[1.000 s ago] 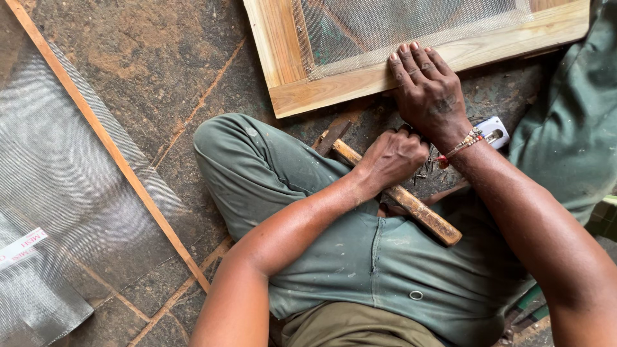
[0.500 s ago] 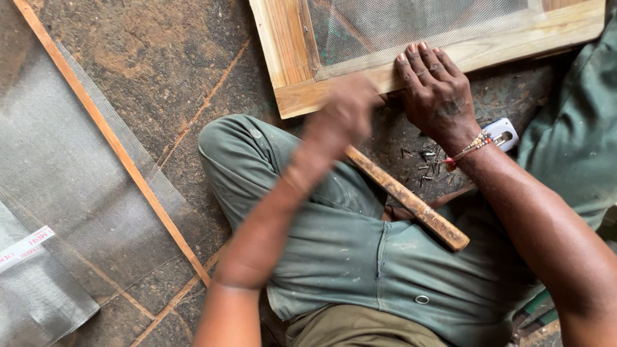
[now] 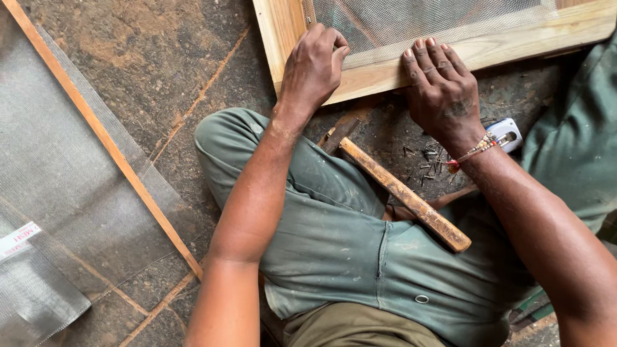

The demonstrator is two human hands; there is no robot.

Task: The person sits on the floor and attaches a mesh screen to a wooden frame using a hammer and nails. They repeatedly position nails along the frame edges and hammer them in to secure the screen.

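Wooden frame [image 3: 385, 74] with mesh lay at upper right; left hand [image 3: 313, 67] pinched its corner, right hand [image 3: 440, 90] pressed flat, grasping nothing.

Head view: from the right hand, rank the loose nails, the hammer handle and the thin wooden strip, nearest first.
1. Loose nails: on the floor just beside the right hand at its wrist.
2. Hammer handle: lying across the lap, below.
3. Thin wooden strip: far left, over mesh.

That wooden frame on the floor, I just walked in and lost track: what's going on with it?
A seated person has both hands on the pale wooden frame with grey wire mesh. The left hand pinches at its corner; the right hand presses flat on the bottom rail. A wooden-handled hammer lies across their lap, small nails beside it.
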